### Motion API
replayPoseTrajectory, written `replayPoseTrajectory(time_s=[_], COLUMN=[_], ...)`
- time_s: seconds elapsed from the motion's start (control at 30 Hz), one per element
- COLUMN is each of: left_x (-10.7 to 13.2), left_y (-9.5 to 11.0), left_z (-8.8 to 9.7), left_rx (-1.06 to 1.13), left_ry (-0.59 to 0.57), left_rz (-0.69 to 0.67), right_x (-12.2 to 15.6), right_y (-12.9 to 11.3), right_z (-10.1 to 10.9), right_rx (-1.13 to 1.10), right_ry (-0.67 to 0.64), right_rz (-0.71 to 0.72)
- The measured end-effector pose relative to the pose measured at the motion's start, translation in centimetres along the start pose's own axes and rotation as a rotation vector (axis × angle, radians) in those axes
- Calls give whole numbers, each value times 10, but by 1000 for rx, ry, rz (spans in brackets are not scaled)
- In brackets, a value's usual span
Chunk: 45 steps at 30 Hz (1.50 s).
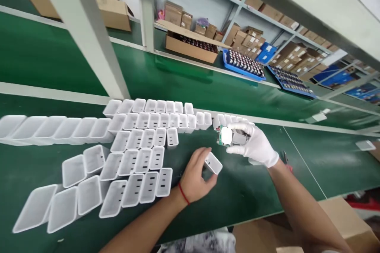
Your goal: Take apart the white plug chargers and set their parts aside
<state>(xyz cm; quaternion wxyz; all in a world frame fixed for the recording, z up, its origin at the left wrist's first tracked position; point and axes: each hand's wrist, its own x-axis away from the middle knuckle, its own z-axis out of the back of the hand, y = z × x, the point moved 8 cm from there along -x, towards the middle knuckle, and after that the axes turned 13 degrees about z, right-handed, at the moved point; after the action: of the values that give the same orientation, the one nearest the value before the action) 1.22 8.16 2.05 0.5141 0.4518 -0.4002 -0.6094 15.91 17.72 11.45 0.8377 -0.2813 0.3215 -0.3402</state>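
My bare left hand [196,174], with a red thread at the wrist, grips one white plastic shell [213,163] just above the green bench mat [237,189]. My right hand [254,144] wears a white glove and holds a small green circuit board module [228,136] with a white block on it, a little above and to the right of the shell. Rows of several empty white shells [139,142] lie open side up to the left of both hands.
A white post [86,35] rises from the bench at the left. Behind a white rail runs a green belt [190,83] with a cardboard box [191,45] and blue trays of parts [243,63]. Shelves of cartons stand behind. A cardboard box [344,221] sits at lower right.
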Motion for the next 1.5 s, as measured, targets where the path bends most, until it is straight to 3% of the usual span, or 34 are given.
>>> replayPoseTrajectory(time_s=[0.17,0.27,0.37,0.57,0.77,0.87,1.0,1.3,1.5], left_x=[-3,-3,-4,-4,3,4,6,5,6], left_y=[-1,0,3,3,-16,-8,3,-4,-1], left_z=[2,4,5,-1,-12,-13,-18,-15,-14], left_rx=[139,104,11,139,198,153,97,169,226], left_ry=[2,6,-5,-117,-227,-293,-401,-314,-296], left_rz=[23,40,47,66,295,216,64,116,73], right_x=[62,81,88,85,80,77,71,54,48], right_y=[-17,-24,-33,-41,-45,-48,-49,-80,-93], right_z=[0,9,13,10,5,3,3,-14,-24], right_rx=[-114,-18,49,123,98,193,366,736,787], right_ry=[-17,57,78,13,3,-15,-72,-358,-460], right_rz=[-5,-18,77,191,254,243,120,247,330])
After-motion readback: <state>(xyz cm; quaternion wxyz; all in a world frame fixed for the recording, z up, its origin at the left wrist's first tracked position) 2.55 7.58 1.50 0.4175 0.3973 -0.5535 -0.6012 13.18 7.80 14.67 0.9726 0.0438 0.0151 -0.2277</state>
